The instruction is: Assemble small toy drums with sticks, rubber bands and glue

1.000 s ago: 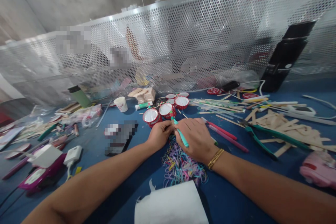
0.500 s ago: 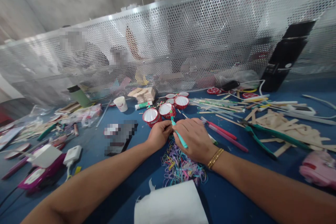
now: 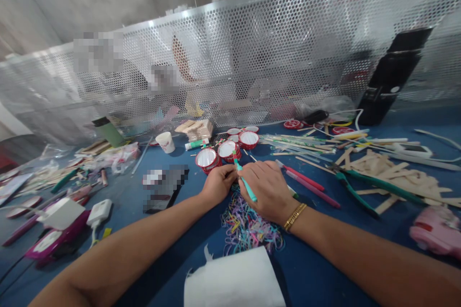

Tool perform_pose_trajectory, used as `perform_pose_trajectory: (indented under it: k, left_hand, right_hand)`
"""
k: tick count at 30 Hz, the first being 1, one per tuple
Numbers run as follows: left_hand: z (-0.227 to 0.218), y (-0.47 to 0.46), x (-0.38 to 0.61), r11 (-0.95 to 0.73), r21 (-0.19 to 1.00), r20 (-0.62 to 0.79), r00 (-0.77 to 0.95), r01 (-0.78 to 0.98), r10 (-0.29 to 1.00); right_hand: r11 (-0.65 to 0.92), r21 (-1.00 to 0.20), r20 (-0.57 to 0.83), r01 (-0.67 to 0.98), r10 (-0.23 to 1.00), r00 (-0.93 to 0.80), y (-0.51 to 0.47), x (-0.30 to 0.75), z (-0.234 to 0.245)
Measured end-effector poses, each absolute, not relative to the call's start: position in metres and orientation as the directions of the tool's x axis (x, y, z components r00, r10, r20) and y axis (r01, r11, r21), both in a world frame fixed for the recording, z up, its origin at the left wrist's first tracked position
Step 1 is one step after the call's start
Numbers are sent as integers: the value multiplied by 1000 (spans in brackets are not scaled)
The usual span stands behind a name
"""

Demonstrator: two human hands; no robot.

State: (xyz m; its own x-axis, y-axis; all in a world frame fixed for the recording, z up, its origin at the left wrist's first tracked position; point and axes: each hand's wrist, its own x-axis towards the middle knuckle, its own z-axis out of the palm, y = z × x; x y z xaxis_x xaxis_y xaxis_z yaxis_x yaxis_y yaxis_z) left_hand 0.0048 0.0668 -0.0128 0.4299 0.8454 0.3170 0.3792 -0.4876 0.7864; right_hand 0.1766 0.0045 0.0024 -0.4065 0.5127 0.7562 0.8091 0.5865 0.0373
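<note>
Both hands meet at the middle of the table. My right hand [image 3: 265,187] is closed around a slim turquoise pen-shaped tool [image 3: 248,189], whose green upper end rises past the knuckles. My left hand [image 3: 218,186] is pinched shut beside it, and what its fingertips hold is hidden. Just below the hands lies a tangled heap of colourful small rubber bands [image 3: 252,228]. Several red-rimmed bottle caps with white insides, among them one cap stack [image 3: 208,158], sit just beyond my fingers.
A white paper roll [image 3: 234,280] lies at the front. Green-handled pliers [image 3: 360,192] and wooden sticks [image 3: 399,172] are on the right, with pink pens [image 3: 306,180] nearer. A paper cup [image 3: 165,142], a blurred phone [image 3: 167,189] and a white charger [image 3: 99,212] stand left. A perforated metal screen [image 3: 270,53] closes the back.
Hardly anything differs. Both hands stay together in the same place, and the turquoise tool has shifted only very slightly in my right hand.
</note>
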Motion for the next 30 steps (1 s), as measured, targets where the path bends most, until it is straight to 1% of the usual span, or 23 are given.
perform_pose_trajectory:
  k: [3,5,13,19,30]
  left_hand:
    - [-11,66,5,-475,787,301,428,394,852]
    - [-11,66,5,-472,786,297,426,398,854]
    - [-13,66,6,-480,818,321,443,316,837]
    - [-15,67,4,-511,770,341,431,381,835]
    - [-20,70,3,-496,763,331,408,415,851]
  right_hand:
    - [531,27,759,847,540,-362,5,177,3]
    - [522,22,765,853,540,-350,5,177,3]
    - [596,32,764,802,503,-404,3,178,3]
    - [629,30,765,776,485,-423,4,177,3]
    - [617,36,753,786,501,-427,5,176,1]
